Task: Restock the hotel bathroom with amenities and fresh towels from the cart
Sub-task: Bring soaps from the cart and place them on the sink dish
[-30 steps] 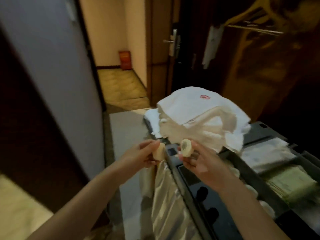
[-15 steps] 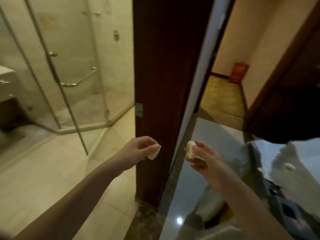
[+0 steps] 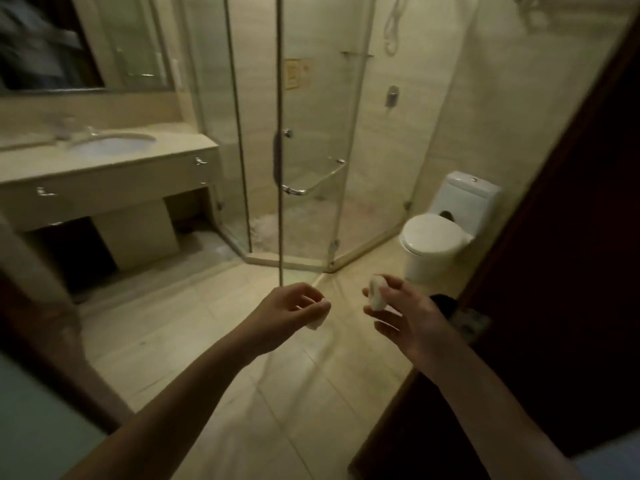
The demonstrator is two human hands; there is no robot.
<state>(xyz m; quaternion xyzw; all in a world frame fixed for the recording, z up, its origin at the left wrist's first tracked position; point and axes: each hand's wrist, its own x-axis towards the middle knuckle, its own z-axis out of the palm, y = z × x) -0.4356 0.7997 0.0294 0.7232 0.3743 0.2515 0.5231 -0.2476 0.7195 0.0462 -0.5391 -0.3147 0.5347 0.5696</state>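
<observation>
My left hand (image 3: 289, 311) pinches a small round white amenity packet (image 3: 317, 323), mostly hidden under its fingers. A second small round white packet (image 3: 375, 296) is pinched by my right hand (image 3: 407, 315), thumb and forefinger on it and the other fingers spread. Both hands are held out over the bathroom's tiled floor (image 3: 214, 327), a short gap between them. The cart and the towels are out of view.
A vanity counter (image 3: 166, 157) with a sink (image 3: 110, 145) and a mirror (image 3: 86, 43) stands at the left. Straight ahead is a glass shower cabin (image 3: 311, 140), with a white toilet (image 3: 438, 233) to its right. A dark wooden door (image 3: 568, 271) fills the right side.
I have turned left from the cart and the doorway into the bathroom; sink, shower and toilet have come into sight. Both hands hold the same packets as before.
</observation>
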